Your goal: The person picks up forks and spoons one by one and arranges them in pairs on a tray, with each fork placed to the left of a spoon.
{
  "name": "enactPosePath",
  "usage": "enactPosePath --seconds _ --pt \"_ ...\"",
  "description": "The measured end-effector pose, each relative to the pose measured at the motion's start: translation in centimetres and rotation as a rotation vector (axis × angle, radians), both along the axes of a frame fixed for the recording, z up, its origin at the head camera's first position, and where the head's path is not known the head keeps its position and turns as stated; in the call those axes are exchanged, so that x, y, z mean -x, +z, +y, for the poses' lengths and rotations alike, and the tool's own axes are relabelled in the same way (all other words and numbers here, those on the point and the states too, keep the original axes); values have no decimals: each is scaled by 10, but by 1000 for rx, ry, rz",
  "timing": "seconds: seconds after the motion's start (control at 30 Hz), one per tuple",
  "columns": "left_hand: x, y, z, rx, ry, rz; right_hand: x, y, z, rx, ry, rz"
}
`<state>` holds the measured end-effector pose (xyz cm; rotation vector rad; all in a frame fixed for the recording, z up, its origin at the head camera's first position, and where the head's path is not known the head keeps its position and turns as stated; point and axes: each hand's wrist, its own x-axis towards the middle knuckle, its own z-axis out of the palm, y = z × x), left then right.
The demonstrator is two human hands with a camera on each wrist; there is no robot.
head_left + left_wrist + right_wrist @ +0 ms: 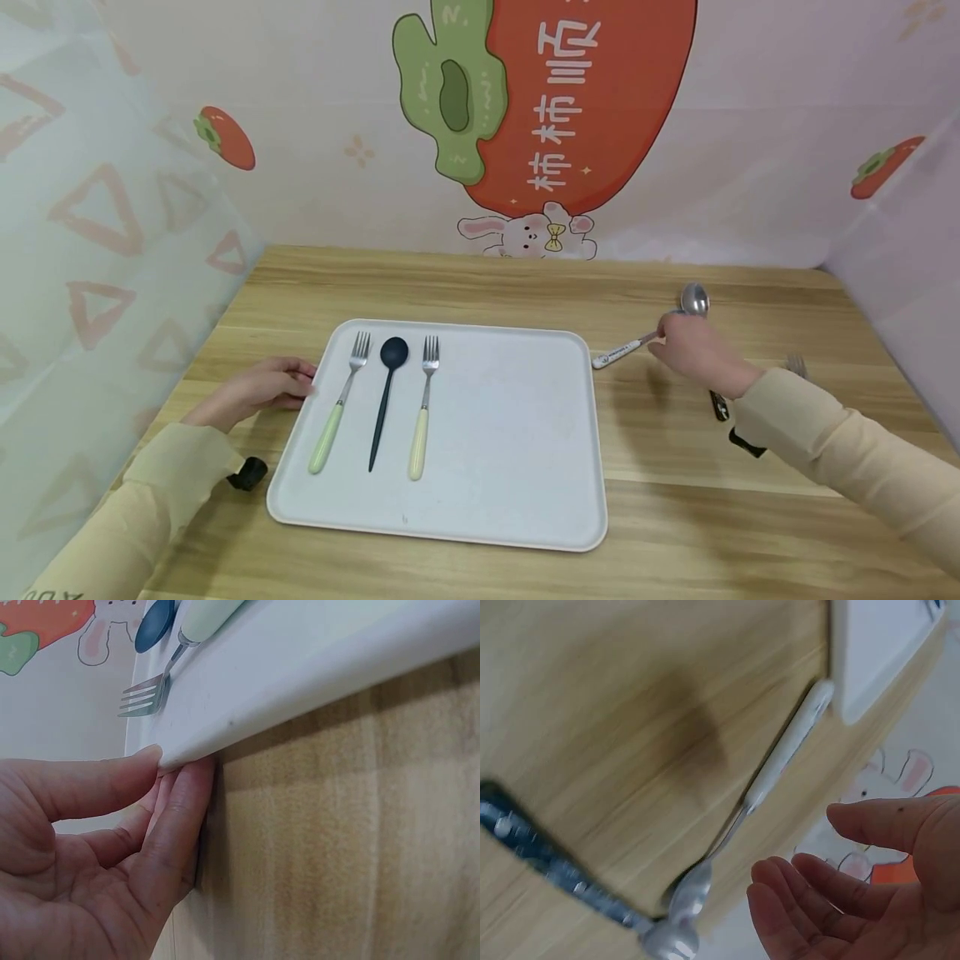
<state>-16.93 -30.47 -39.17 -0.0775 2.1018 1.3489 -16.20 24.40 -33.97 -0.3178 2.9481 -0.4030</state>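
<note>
My left hand pinches the left rim of a white tray, thumb on top and fingers beneath in the left wrist view. On the tray lie a green-handled fork, a black spoon and a cream-handled fork, side by side. My right hand hovers over a white-handled spoon, its fingers loosely bent and holding nothing. A spoon with a dark patterned handle lies with its bowl against the white-handled one. In the head view, the right hand hides parts of both spoons.
Another fork lies on the wooden table at the right, partly hidden by the right sleeve. Patterned sheets stand behind the table and along its left and right sides. A small black object sits at the left cuff.
</note>
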Motion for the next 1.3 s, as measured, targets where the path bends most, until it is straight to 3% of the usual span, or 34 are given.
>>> enactPosePath --seconds 0.1,0.33,0.53,1.1,1.3 --pt "-1 0 0 5 -1 3 3 -3 11 -4 -9 15" --pt "-2 2 1 24 -10 12 7 -7 34 43 -108 -104" --pt "-3 2 3 31 -6 14 10 -13 48 11 -107 -83" --pt "-4 2 2 46 -14 22 19 -34 67 2 -164 -123" --pt "-4 2 2 44 -12 26 21 -36 70 34 -211 -181"
